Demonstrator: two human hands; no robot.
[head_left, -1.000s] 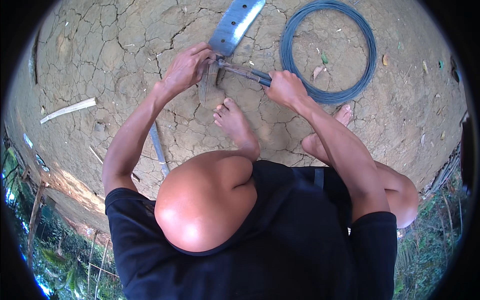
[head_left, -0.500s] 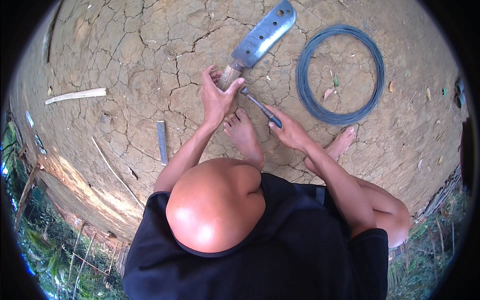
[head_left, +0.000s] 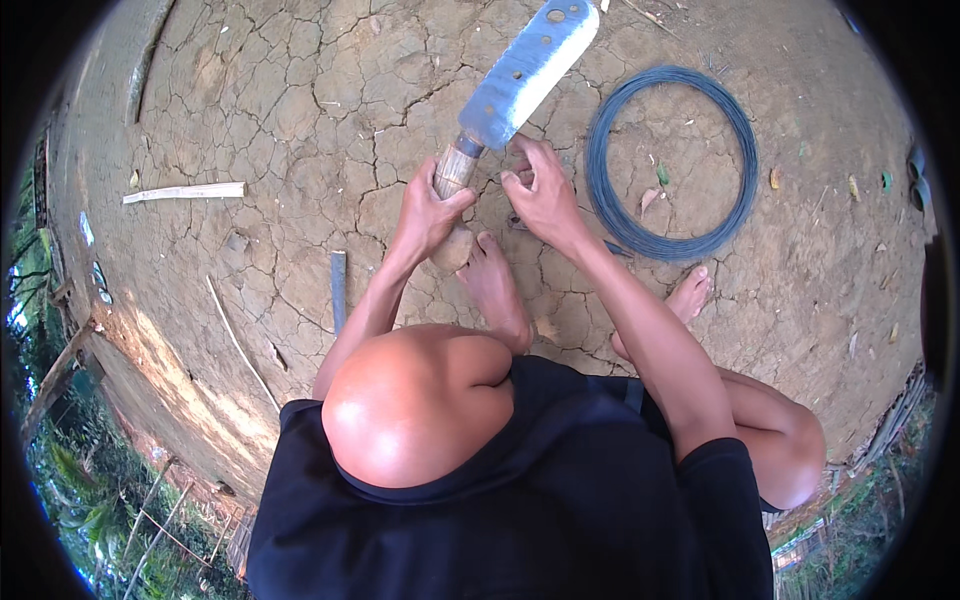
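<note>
My left hand (head_left: pixel 428 212) is wrapped round the wooden handle of a broad-bladed machete (head_left: pixel 517 85). Its grey blade, pierced by several holes, points up and to the right, with a bright edge on the right side. Beside the base of the blade is my right hand (head_left: pixel 543 195), its fingers bent and thumb apart, with nothing seen in its grasp. A slim hand tool with a dark grip (head_left: pixel 618 248) lies on the ground below my right forearm, which hides most of it.
A coil of dark wire (head_left: pixel 672 250) lies to the right on the cracked earth (head_left: pixel 300 110). To the left are a pale wooden strip (head_left: pixel 185 193), a flat grey bar (head_left: pixel 339 290) and a thin stick (head_left: pixel 240 340). My bare feet (head_left: pixel 495 290) are close to the hands.
My right hand has let go of the slim tool, now on the ground, and moved up to the blade. The machete, still in my left hand, has turned slightly, showing more of its bright edge.
</note>
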